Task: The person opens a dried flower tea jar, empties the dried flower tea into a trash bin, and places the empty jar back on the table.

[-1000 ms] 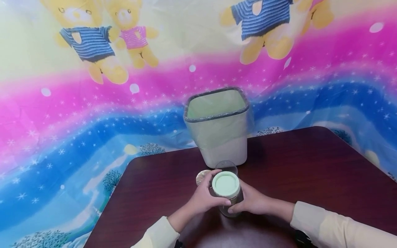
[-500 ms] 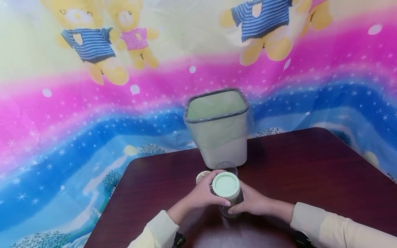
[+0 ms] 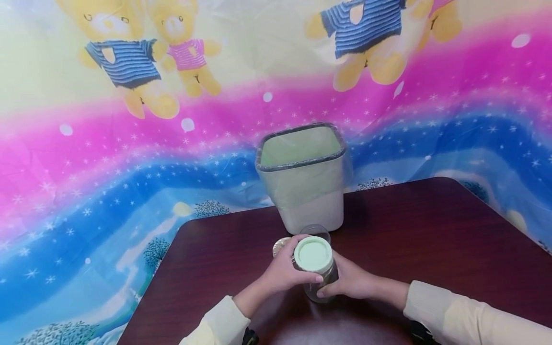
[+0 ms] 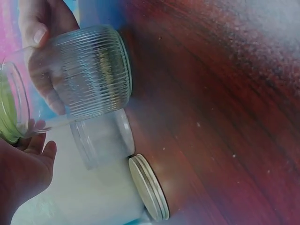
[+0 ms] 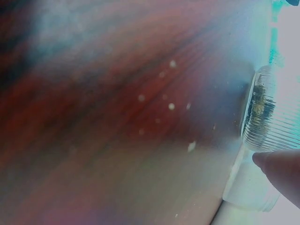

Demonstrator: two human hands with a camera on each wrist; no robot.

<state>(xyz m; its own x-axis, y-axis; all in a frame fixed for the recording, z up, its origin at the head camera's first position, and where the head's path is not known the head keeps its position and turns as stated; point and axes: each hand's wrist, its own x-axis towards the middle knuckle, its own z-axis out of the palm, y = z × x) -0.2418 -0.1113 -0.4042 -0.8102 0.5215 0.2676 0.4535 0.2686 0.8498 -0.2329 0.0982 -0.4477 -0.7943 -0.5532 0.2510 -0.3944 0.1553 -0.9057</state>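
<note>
A ribbed glass jar (image 4: pixel 96 70) with a pale green lid (image 3: pixel 314 254) stands upright between both hands in the head view. Some dark, grainy stuff lies at its bottom, seen in both wrist views. My left hand (image 3: pixel 282 273) holds the jar's top from the left, its thumb lying just under the lid's rim. Lower down, my right hand (image 3: pixel 351 278) grips the glass body from the right. Past the jar sits a clear, lidless container (image 4: pixel 105 138). Beside that, a gold-coloured lid (image 4: pixel 149 187) rests on the table, partly hidden by my left hand in the head view.
A pale waste bin (image 3: pixel 312 201) with a dark rim and a clear liner stands behind the jars. Everything rests on a dark red-brown wooden table (image 3: pixel 431 230). A printed cloth (image 3: pixel 215 158) with teddy bears hangs behind the table.
The green lid has shifted very slightly up and left, and my left thumb has risen a little with it. My right hand keeps its grip on the jar, almost still.
</note>
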